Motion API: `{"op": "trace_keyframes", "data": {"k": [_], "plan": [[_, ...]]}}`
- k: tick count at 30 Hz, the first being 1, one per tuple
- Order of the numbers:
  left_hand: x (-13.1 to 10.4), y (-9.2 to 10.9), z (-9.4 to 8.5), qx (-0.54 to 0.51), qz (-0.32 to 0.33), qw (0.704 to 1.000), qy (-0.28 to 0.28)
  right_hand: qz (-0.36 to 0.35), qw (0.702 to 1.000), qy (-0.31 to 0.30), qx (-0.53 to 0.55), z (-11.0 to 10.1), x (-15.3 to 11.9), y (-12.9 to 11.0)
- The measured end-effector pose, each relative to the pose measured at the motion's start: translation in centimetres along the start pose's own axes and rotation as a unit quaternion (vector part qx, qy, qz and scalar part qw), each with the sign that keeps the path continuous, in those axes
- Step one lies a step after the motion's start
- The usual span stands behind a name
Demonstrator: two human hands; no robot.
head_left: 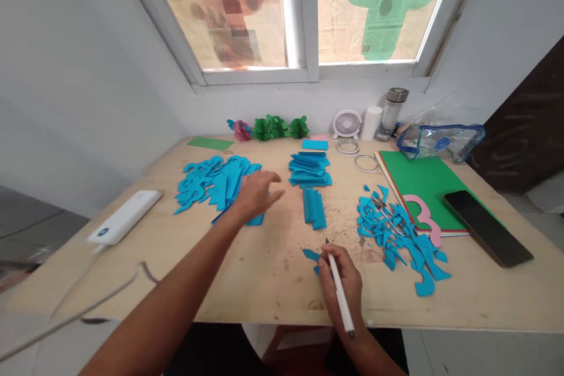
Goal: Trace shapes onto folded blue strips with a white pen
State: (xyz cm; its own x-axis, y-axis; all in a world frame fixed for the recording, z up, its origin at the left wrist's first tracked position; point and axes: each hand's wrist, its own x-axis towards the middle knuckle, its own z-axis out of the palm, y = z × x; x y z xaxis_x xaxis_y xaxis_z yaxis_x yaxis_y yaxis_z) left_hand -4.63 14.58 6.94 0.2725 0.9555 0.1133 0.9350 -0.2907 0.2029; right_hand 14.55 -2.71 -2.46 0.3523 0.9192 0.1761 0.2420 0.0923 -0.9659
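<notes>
My left hand point(258, 192) is over the right edge of a pile of blue paper pieces point(207, 179), thumb and fingers apart, with nothing seen between them. My right hand point(343, 282) holds a white pen point(340, 294) with a dark tip, and a small blue paper piece point(311, 254) sticks out beside its fingers. Folded blue strips point(314, 209) lie upright on the table between the hands. Behind them is a stack of folded blue papers point(309, 169). Blue scraps point(392, 229) are scattered right of my right hand.
On the wooden table point(264, 282), a white power bank point(126, 217) with a cable lies left. At right are green sheets point(423, 182), a pink paper shape point(423, 220) and a black phone point(487, 226). A small fan point(347, 124), bottle point(391, 114) and clear pouch point(443, 141) stand behind.
</notes>
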Motion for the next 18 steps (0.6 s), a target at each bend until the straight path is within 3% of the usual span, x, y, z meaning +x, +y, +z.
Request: {"op": "trace_keyframes", "data": {"k": [4,7,13,18], "plan": [[-2.2,4.7,3.6,-0.026,0.041,0.998,-0.028,0.007,1.000,0.018,0.014,0.3,0.0,0.1],[-3.0,6.3,5.2,-0.005,0.037,0.999,-0.017,0.009,0.999,0.032,0.025,0.3,0.0,-0.3],[-3.6,5.5,4.9,0.001,-0.001,1.000,0.011,0.010,0.999,0.030,0.040,0.2,0.1,-0.9],[-7.0,3.4,3.2,0.016,-0.046,0.997,0.053,0.031,0.998,0.032,0.053,0.1,0.3,-1.2]]}}
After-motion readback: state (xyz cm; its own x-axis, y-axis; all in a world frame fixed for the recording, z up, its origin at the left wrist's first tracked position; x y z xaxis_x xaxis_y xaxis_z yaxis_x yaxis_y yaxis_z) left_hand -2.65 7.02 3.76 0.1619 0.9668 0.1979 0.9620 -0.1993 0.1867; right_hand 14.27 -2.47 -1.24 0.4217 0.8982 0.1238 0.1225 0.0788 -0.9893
